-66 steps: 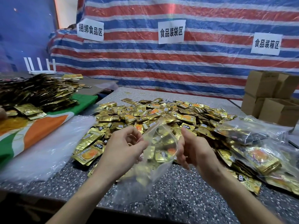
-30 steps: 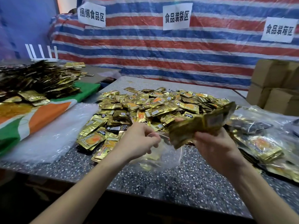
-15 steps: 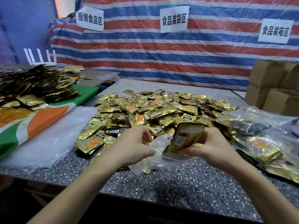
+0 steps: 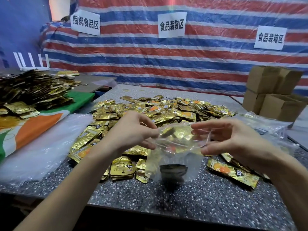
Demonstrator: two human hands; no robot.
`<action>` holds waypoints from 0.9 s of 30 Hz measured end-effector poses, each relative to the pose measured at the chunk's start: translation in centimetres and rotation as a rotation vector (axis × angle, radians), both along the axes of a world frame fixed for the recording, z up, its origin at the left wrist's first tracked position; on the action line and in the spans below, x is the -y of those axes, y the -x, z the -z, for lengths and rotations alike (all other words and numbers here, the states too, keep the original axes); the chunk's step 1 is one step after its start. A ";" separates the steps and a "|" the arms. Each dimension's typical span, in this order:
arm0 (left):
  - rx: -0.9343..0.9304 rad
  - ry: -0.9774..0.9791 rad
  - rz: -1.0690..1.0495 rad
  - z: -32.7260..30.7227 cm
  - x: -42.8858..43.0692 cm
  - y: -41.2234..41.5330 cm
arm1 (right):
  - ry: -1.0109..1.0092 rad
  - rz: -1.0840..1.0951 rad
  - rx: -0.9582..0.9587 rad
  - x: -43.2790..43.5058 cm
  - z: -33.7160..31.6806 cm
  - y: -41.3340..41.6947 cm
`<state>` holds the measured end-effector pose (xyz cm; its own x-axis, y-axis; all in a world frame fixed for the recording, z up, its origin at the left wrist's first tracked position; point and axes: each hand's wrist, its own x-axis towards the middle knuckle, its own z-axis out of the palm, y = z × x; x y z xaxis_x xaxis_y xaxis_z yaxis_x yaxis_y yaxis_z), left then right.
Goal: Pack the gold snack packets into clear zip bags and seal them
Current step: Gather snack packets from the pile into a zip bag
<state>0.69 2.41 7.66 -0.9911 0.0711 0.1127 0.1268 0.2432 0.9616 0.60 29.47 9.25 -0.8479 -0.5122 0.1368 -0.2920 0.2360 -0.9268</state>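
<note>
A clear zip bag [image 4: 175, 147] with gold snack packets inside hangs just above the speckled table [image 4: 183, 197], mouth upward. My left hand [image 4: 131, 132] pinches the bag's left top edge. My right hand [image 4: 225, 139] pinches the right top edge between thumb and fingers. The bag's mouth is spread open between the hands. Behind them lies a large heap of loose gold packets [image 4: 158, 110]. A few more packets [image 4: 123, 169] lie under the bag.
Filled clear bags [image 4: 233, 170] lie at the right. Cardboard boxes [image 4: 273, 95] stand at the back right. A stack of empty plastic bags [image 4: 41, 147] lies at the left, beyond it a second pile of packets [image 4: 33, 90] on a green-and-orange cloth.
My right hand pushed a bundle of gold packets into the bag and let it go. Both hands now hold the bag's top edges, lifted slightly off the table.
</note>
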 end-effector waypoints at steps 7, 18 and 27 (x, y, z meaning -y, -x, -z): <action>-0.072 -0.031 0.113 -1.2 0.9 0.2 | -0.009 0.231 -0.219 0.5 -0.4 -0.3; 0.017 0.661 -0.019 8.9 2.3 4.2 | -0.024 0.315 -0.224 1.6 1.1 -0.1; 0.119 1.317 -0.245 14.5 -3.2 5.3 | -0.115 0.280 -0.229 2.5 0.3 -1.6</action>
